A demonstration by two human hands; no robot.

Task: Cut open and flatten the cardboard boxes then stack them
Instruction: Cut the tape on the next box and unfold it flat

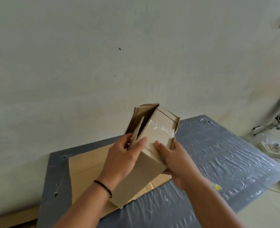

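- We hold the cardboard box above the flattened cardboard.
- Left hand fingers clamp its flap.
- Right hand fingers clamp its side.

Pale wall filling the upper view, showing a few small dark specks. Grey worktop lying against it, carrying wrinkled clear film. Small yellow item sitting on the film near the worktop's right edge; too blurred to identify. Light tiled floor showing at right. White cables and flat white items lying on the floor at far right.
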